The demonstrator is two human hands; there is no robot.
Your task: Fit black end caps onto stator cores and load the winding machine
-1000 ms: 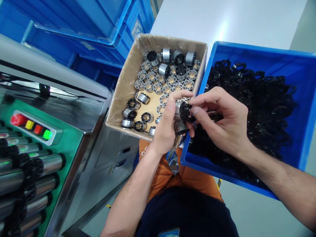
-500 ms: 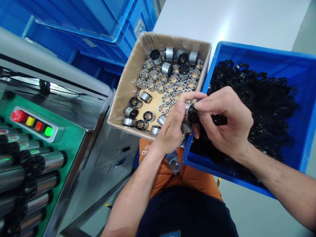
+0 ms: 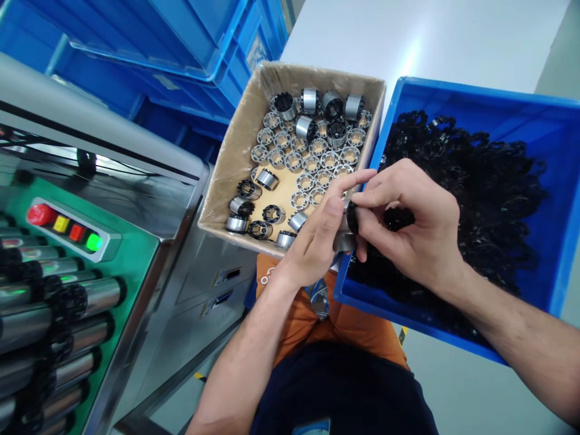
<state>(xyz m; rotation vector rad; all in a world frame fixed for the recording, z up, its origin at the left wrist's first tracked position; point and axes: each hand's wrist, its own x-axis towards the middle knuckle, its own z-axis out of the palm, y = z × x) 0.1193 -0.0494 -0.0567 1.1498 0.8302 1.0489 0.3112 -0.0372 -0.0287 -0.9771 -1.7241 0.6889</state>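
My left hand (image 3: pixel 319 238) is wrapped round a silver stator core (image 3: pixel 346 222), just above the seam between the box and the crate. A second stator core (image 3: pixel 345 243) sits below it in the same hand. With thumb and forefinger, my right hand (image 3: pixel 414 223) pinches the black plastic end cap (image 3: pixel 352 217) at the right end of the upper core. Another dark plastic piece (image 3: pixel 399 219) shows beneath the right fingers; whether they hold it I cannot tell. The fingers hide much of both cores.
A lined cardboard box (image 3: pixel 226 163) holds rows of bare cores and several black-capped ones. To its right, a blue crate (image 3: pixel 562 241) contains a heap of black plastic pieces. At left stands a machine with a green panel (image 3: pixel 136 232), lit buttons and metal cylinders. Blue bins (image 3: pixel 181 36) are stacked behind.
Both hands have shifted slightly right with the cores. The black end cap, more exposed earlier, is now mostly covered by my right fingers, which press closer against the core.
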